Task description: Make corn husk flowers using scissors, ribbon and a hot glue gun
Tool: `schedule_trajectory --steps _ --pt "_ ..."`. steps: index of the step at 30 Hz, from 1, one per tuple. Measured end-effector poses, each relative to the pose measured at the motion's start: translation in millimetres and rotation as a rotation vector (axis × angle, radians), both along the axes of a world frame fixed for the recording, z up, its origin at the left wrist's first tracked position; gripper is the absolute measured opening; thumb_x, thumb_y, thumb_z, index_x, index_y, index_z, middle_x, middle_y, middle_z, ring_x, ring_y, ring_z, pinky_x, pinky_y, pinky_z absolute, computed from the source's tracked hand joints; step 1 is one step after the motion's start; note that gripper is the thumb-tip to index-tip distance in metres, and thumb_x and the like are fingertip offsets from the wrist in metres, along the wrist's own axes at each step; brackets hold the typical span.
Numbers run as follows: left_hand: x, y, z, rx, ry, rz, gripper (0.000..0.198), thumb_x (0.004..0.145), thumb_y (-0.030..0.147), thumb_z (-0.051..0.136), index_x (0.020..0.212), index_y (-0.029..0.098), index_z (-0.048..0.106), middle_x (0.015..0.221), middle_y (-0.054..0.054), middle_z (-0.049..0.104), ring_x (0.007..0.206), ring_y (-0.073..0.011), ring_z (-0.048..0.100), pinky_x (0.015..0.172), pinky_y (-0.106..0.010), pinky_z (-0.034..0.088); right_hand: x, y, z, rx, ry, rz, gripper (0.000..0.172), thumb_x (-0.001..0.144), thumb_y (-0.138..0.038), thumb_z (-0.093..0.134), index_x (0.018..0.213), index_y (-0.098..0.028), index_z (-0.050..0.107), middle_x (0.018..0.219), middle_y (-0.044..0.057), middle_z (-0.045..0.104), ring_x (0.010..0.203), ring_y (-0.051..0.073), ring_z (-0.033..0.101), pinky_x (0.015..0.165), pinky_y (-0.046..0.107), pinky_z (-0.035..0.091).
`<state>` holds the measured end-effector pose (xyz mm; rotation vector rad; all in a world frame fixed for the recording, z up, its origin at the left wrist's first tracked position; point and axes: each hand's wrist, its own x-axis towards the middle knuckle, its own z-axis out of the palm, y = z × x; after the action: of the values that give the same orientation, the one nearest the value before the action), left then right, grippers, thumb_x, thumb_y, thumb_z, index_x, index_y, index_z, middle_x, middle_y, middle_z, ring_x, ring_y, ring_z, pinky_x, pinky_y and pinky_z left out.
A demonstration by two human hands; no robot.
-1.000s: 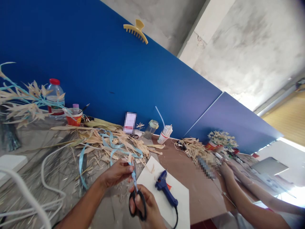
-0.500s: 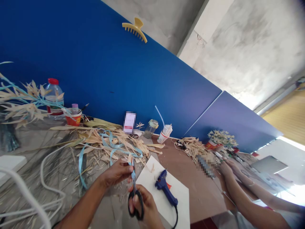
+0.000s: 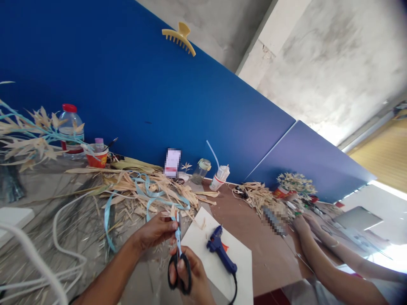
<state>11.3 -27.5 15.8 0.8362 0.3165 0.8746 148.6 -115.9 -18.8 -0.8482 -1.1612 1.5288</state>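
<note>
My left hand (image 3: pixel 155 231) is closed in a pinch at the light blue ribbon (image 3: pixel 146 212), with a small pale piece of dried husk (image 3: pixel 173 210) sticking up above the fingertips. My right hand (image 3: pixel 195 271) has its fingers through the loops of black-handled scissors (image 3: pixel 187 275). The scissor blades point away from me, parted a little, right beside the left fingertips. Exactly where the ribbon lies between the blades is hard to make out. A heap of dried husk strips (image 3: pixel 127 182) lies just beyond the left hand.
Right of my hands, a blue glue gun (image 3: pixel 222 254) rests on a white board (image 3: pixel 243 262). Behind stand a phone (image 3: pixel 172 163), a glass jar (image 3: pixel 201 171) and a cup (image 3: pixel 218 182). White cables (image 3: pixel 59 237) curve at left. A co-worker's arms (image 3: pixel 321 254) reach in at right.
The scissor handles have spread wider and the blades have parted slightly. My left hand stays almost where it was.
</note>
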Motion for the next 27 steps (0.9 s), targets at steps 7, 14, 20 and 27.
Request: schedule_trajectory --steps 7,14,20,27 --pt "-1.5 -0.1 0.6 -0.009 -0.01 0.01 0.034 0.057 0.035 0.086 0.065 0.012 0.062 0.054 -0.001 0.061 0.044 -0.009 0.053 0.043 -0.02 0.04 -1.7 1.5 -5.2 -0.001 0.024 -0.028 0.053 0.07 -0.065 0.067 0.09 -0.017 0.062 0.044 -0.007 0.044 0.038 0.006 0.029 0.042 0.021 0.022" --pt "-0.2 -0.4 -0.7 -0.008 -0.012 0.006 0.034 0.058 0.036 0.085 0.065 0.012 0.061 0.054 0.0 0.061 0.044 -0.0089 0.053 0.043 -0.02 0.04 -3.9 -1.0 -7.1 -0.005 0.073 -0.033 0.053 0.069 -0.066 0.066 0.09 -0.018 0.062 0.043 -0.007 0.046 0.036 0.005 0.025 0.041 0.021 0.02" --pt "-0.2 0.9 -2.9 -0.014 0.018 0.024 0.036 0.056 0.037 0.086 0.065 0.012 0.062 0.053 -0.001 0.061 0.044 -0.0098 0.054 0.042 -0.02 0.04 -4.4 1.4 -8.3 -0.011 0.056 -0.043 0.055 0.067 -0.067 0.068 0.089 -0.018 0.061 0.043 -0.007 0.045 0.035 0.005 0.025 0.041 0.021 0.021" --pt "0.7 1.3 -5.0 -0.016 0.011 0.024 0.034 0.056 0.037 0.086 0.066 0.012 0.064 0.051 0.001 0.06 0.041 -0.0094 0.053 0.043 -0.02 0.039 -3.2 -0.9 1.5 -0.044 0.095 -0.022 0.056 0.073 -0.068 0.061 0.095 -0.016 0.061 0.049 -0.002 0.051 0.04 0.007 0.027 0.042 0.022 0.017"
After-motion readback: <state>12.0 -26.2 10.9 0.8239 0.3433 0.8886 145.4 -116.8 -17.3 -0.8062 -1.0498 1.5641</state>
